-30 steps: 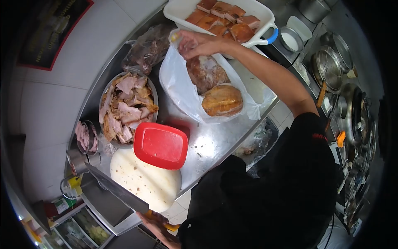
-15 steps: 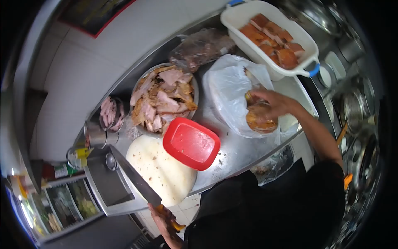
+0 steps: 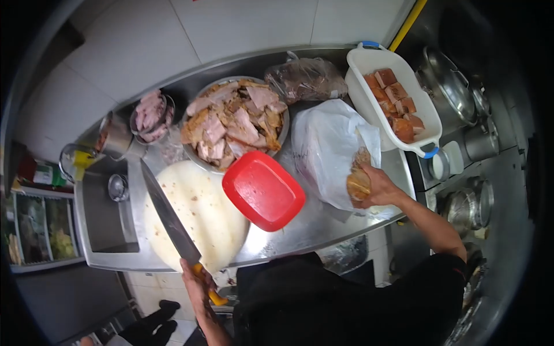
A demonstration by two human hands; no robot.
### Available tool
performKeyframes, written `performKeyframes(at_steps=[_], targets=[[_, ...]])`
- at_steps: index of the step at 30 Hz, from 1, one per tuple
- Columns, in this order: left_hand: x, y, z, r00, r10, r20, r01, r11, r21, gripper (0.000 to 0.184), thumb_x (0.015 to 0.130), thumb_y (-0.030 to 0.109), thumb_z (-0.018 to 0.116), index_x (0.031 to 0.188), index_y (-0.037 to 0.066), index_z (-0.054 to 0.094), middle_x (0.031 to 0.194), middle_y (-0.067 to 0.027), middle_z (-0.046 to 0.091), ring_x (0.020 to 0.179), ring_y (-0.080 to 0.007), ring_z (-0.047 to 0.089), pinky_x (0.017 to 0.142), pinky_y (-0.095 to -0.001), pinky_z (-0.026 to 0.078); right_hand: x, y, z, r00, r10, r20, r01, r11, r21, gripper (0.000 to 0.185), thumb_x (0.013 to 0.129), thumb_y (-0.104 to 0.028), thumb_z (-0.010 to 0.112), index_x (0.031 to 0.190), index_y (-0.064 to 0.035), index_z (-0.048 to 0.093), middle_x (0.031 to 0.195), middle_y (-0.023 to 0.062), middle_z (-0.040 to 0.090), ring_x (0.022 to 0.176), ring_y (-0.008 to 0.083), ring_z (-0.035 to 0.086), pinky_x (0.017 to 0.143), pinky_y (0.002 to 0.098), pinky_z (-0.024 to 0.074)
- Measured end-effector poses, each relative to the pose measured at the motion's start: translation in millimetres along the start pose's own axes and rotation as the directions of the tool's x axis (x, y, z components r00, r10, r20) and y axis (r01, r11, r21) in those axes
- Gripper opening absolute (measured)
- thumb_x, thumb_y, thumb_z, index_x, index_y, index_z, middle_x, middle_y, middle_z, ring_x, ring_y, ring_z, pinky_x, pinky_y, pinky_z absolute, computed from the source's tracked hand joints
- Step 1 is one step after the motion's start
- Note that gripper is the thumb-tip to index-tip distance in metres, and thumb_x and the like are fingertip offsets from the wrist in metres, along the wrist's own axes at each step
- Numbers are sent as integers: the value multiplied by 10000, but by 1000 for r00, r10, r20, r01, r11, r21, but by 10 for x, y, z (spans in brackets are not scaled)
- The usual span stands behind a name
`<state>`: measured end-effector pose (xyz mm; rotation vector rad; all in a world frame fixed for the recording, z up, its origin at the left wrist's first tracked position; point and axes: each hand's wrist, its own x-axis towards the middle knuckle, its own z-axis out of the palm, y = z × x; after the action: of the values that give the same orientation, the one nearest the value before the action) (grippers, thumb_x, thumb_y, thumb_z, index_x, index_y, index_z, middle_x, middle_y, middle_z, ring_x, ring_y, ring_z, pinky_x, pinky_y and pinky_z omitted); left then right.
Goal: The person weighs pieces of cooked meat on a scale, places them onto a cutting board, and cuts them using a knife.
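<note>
My left hand is closed around the yellow handle of a large knife. Its long blade slants up over a round white cutting board scattered with small crumbs. On the right, my right hand grips a golden-brown piece of cooked meat at the mouth of a white plastic bag; the fingers are partly hidden. Between the board and the bag lies a red plastic tray, overlapping the board's edge. Behind it stands a metal bowl heaped with cut meat.
A white tub with blue handles holds browned meat chunks at the back right. Near the wall lies a dark bagged bundle. A steel sink and small containers of meat are on the left. Another person's legs show at lower left.
My right hand has gone from hovering with fingers spread over the meat to gripping it. The view has turned and shifted; the knife stays in my left hand.
</note>
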<state>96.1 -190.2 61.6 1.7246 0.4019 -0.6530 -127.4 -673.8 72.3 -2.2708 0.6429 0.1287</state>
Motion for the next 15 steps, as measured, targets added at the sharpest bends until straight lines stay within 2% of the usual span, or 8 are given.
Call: performKeyframes(at_steps=[3, 6, 7, 10, 13, 14, 15], targets=[[29, -31, 0, 998, -58, 5, 58, 997, -56, 704, 949, 748, 322, 727, 92, 448, 467, -16, 372, 315, -160, 368, 324, -302, 339, 14, -393, -123, 995, 95, -14, -96, 979, -177, 799, 499, -247, 909, 1157, -43, 505, 998, 157, 648, 938, 318, 654, 874, 361, 509], [44, -37, -63, 999, -43, 14, 44, 998, -41, 708, 936, 765, 329, 722, 100, 444, 464, -13, 364, 310, -162, 361, 327, -302, 343, -66, -782, -409, 991, 122, -51, -127, 985, -117, 753, 515, -242, 905, 1131, -42, 522, 984, 149, 654, 918, 311, 663, 857, 354, 516], [38, -22, -91, 999, -35, 13, 36, 999, -38, 702, 950, 747, 323, 719, 95, 445, 466, -12, 368, 314, -157, 367, 325, -300, 343, -114, -985, -538, 982, 178, -68, -187, 970, -156, 723, 533, -236, 902, 1122, -42, 531, 985, 124, 662, 931, 251, 668, 861, 337, 519], [86, -28, -175, 1000, -20, -24, 19, 999, -43, 698, 960, 733, 321, 715, 91, 444, 473, -10, 369, 322, -149, 376, 323, -292, 336, -300, -1067, -749, 984, 71, -162, -105, 971, -213, 663, 558, -203, 868, 1094, -25, 521, 984, 183, 667, 937, 330, 675, 870, 369, 521], [167, -67, -320, 999, 3, -37, -5, 998, -60, 696, 954, 737, 336, 717, 93, 447, 483, -10, 371, 328, -143, 366, 328, -285, 337, -584, -1280, -1041, 938, -23, -345, -101, 936, -338, 794, 475, -99, 826, 1197, 12, 515, 1023, 189, 660, 969, 346, 667, 899, 372, 509], [202, -77, -375, 1000, 4, -30, -6, 998, -70, 695, 954, 737, 338, 718, 93, 449, 484, -9, 370, 331, -141, 363, 331, -283, 335, -677, -1461, -1163, 934, -37, -356, -99, 929, -356, 841, 460, -73, 802, 1242, 28, 509, 1039, 199, 654, 982, 358, 662, 916, 374, 504], [237, -69, -425, 1000, 5, -23, -7, 997, -77, 694, 954, 736, 340, 719, 93, 451, 485, -7, 368, 334, -140, 360, 333, -281, 334, -776, -1662, -1257, 917, -79, -392, -116, 886, -449, 866, 469, -80, 787, 1275, 40, 496, 1063, 216, 643, 988, 357, 659, 923, 381, 503]])
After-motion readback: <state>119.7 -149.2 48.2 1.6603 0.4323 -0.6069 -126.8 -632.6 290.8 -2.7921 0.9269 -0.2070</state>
